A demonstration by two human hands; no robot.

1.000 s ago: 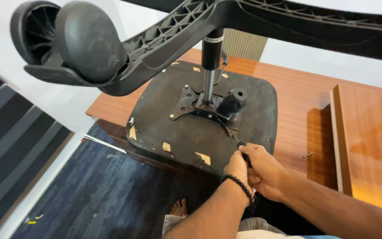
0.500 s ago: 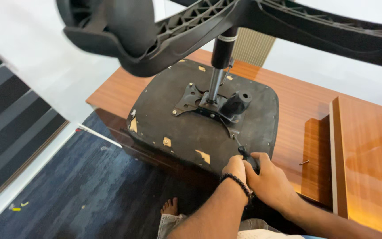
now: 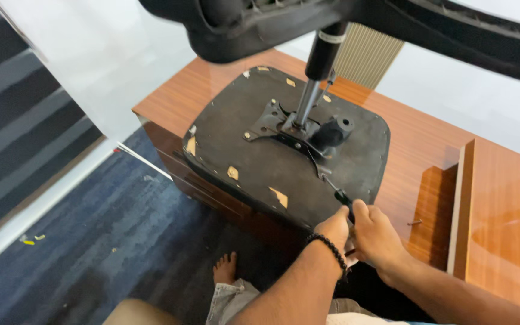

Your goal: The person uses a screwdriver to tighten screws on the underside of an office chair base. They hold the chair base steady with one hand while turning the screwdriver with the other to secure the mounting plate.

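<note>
Lever (image 3: 339,195) (thin, black-tipped) at seat's near edge | right hand (image 3: 375,238) clamped on it | left hand (image 3: 334,229) alongside, seemingly closed on it too | upturned chair seat (image 3: 284,156) on wooden bench (image 3: 428,144)

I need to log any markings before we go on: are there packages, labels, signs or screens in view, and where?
None: no package, label, sign or screen shows.
Upturned chair seat: black, rounded square, lying on the wooden desk.
Left hand and right hand: at the seat's near edge, around a black lever.
</note>
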